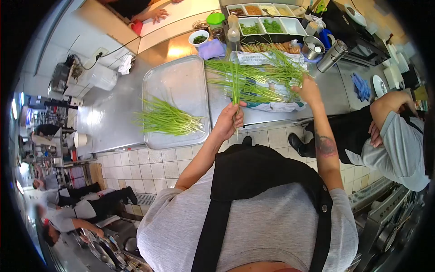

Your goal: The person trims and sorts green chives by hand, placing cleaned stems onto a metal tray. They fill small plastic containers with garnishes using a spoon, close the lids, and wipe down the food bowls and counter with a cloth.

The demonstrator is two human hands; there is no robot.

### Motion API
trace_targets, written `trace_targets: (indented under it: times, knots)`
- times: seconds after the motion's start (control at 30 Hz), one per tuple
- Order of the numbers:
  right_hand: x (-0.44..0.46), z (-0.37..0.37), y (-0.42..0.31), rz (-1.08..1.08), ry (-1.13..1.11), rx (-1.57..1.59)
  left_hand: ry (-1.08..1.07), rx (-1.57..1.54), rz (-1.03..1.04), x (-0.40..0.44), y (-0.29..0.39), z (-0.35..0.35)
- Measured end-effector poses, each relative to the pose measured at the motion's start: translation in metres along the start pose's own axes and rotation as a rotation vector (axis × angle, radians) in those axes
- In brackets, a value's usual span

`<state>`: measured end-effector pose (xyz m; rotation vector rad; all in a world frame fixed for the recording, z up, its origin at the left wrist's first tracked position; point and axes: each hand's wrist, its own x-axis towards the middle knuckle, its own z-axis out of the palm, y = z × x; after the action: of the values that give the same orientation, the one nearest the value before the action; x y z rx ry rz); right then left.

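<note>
My left hand (230,119) is closed round a thin bunch of spring onions (235,84), with the green leaves pointing away from me. At the right end of a loose pile of spring onions (260,93), my right hand (309,92) pinches some stalks; its fingertips are partly hidden among the greens. The pile lies spread on printed paper or plastic sheeting (276,107) on the steel counter. A neat bundle of spring onions (170,117) rests in the metal tray (174,75) to the left, white ends toward the right.
Behind the pile stand white containers (273,26) of chopped food, a squeeze bottle (233,29), a purple cloth (211,49) and a steel flask (333,55). A person (389,131) with folded arms stands close on my right. Another person's hand (158,16) rests across the counter.
</note>
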<state>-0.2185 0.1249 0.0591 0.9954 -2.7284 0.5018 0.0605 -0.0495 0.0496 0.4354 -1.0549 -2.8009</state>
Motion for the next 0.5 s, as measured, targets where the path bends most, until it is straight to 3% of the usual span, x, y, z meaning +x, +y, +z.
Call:
trace_targets:
  times: [0.1,0.2,0.27,0.37,0.5]
  knots:
    - [-0.03,-0.005,-0.023,0.065,-0.301,0.393,0.032,-0.103,0.056,-0.013,-0.01,0.012]
    - [-0.081,0.002,-0.052,-0.02,-0.423,0.902,0.139,-0.223,0.091,-0.027,-0.017,0.02]
    - [-0.115,0.001,-0.073,-0.09,-0.571,0.97,0.108,-0.227,0.133,-0.03,-0.027,0.012]
    - [-0.16,-0.007,-0.107,0.077,-0.8,1.211,0.138,-0.23,0.183,-0.044,-0.033,0.021]
    - [-0.191,-0.019,-0.132,0.051,-0.801,1.307,0.159,-0.15,0.195,-0.061,-0.04,0.026]
